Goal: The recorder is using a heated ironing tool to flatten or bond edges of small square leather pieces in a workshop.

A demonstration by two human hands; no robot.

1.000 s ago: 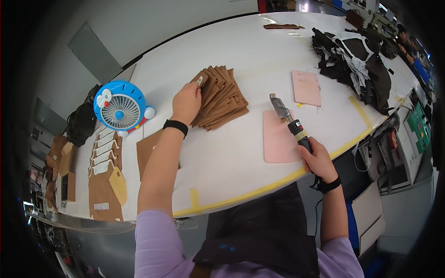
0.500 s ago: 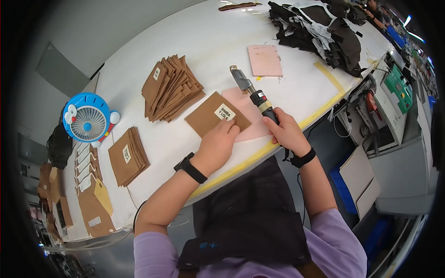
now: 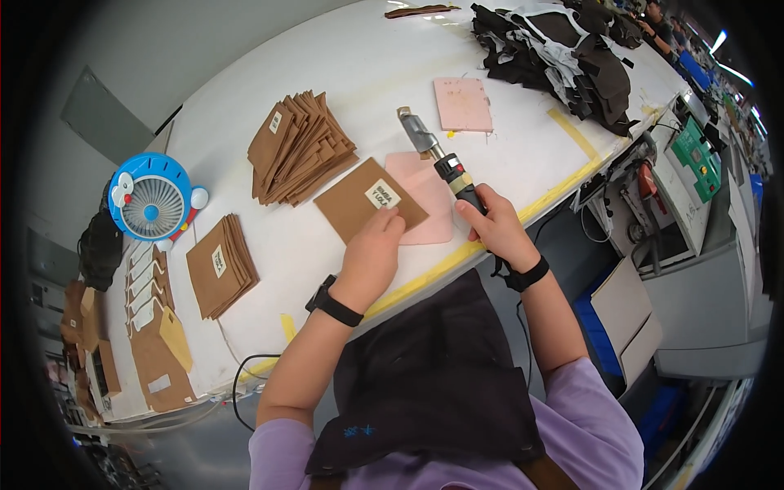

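Note:
My left hand (image 3: 376, 245) rests on a square brown piece (image 3: 343, 200) with a white label (image 3: 381, 184), its fingers curled together at the label's lower edge. The piece overlaps a pink pad (image 3: 433, 212). My right hand (image 3: 498, 224) is closed round the black handle of a corded tool with a metal head (image 3: 418, 131), held above the pink pad. A fanned stack of brown pieces (image 3: 302, 147) lies behind, and a neater labelled stack (image 3: 229, 269) lies to the left.
A blue cartoon fan (image 3: 151, 200) and brown pieces with white straps (image 3: 151, 359) are at left. A smaller pink pad (image 3: 461, 102), a dark fabric pile (image 3: 572, 65) and a brown strip stand farther back. Co-workers (image 3: 657, 33) are at upper right, machinery (image 3: 694, 155) at right.
My left hand came from the fanned stack to a single brown piece, now lying over the pink pad. My right hand still holds the tool. The view has shifted.

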